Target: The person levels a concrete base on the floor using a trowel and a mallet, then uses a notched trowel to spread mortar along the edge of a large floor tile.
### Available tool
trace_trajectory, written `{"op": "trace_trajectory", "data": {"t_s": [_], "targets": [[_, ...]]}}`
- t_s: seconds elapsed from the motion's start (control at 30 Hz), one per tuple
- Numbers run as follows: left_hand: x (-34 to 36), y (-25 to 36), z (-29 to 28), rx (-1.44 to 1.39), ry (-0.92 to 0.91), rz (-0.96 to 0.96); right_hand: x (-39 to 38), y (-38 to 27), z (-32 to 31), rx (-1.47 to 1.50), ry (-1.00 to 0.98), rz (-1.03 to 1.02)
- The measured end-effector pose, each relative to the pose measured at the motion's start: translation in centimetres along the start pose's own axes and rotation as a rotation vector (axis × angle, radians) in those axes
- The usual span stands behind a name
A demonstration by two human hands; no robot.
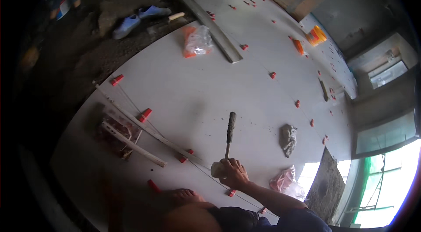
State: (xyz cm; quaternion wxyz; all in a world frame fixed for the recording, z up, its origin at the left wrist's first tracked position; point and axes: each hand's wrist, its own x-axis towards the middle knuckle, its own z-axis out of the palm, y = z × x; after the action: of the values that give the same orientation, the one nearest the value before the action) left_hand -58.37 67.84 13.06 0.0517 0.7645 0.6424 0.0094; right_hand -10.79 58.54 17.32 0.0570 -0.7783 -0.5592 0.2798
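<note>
My right hand (235, 174) reaches in from the lower right, its fingers closed around a mallet close to the pale, rounded head. The mallet (231, 127) points its dark, dirt-crusted grip away from me, above the large pale floor tiles (210, 87). Below the hand runs a tile joint with red levelling wedges; one red wedge (231, 193) sits just beneath the wrist and another red wedge (186, 156) lies to the left. My bare foot (187, 195) rests on the tiles near that joint. I do not see my left hand; the lower left is very dark.
Long thin strips (144, 127) lie at left beside a box (123, 133). Farther off are a metal straightedge (206, 21), an orange-and-clear plastic bag (199, 40), blue shoes (127, 26) on dark mortar, and a yellow bucket (316, 35). A grey crumpled bag (288, 140) lies right.
</note>
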Motion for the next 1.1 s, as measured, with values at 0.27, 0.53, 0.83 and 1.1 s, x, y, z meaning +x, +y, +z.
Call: {"op": "trace_trajectory", "data": {"t_s": [0.27,0.53,0.83,1.1], "targets": [[0.5,4.4,-0.5,-0.325,-0.026,0.251,5.7,6.2,2.7,-0.066,-0.106,-0.048],[-0.3,4.3,0.5,-0.363,-0.028,0.236,8.8,28.7,-7.4,-0.637,0.529,0.677],[0.4,5.1,1.0,-0.472,0.064,0.248,8.3,32.6,-4.3,-0.347,0.406,0.344],[-2.2,5.7,0.6,-0.471,0.009,0.210,20.8,15.3,2.4,0.109,0.281,0.073]]}}
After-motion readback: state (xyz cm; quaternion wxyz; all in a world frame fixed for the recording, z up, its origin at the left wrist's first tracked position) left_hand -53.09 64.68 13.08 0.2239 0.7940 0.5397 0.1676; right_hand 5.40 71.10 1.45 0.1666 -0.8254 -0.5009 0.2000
